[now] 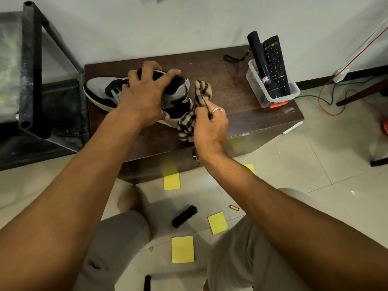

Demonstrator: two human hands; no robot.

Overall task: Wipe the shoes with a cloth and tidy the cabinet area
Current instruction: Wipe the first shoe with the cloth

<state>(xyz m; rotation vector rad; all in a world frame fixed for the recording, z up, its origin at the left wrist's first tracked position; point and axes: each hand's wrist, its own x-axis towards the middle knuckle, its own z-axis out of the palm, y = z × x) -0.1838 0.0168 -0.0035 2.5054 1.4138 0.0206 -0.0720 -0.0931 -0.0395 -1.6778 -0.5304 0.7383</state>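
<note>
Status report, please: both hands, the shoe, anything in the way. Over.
Left hand grips sneaker on cabinet top. Right hand pinches checked cloth beside heel. Nothing blocking; brush lies on floor.

A home; tiled floor (315,164), remote (275,64) on low cabinet (241,97).

Left hand (144,97) spread, fingers (134,75) curled; right hand (210,124) pinched closed.
</note>
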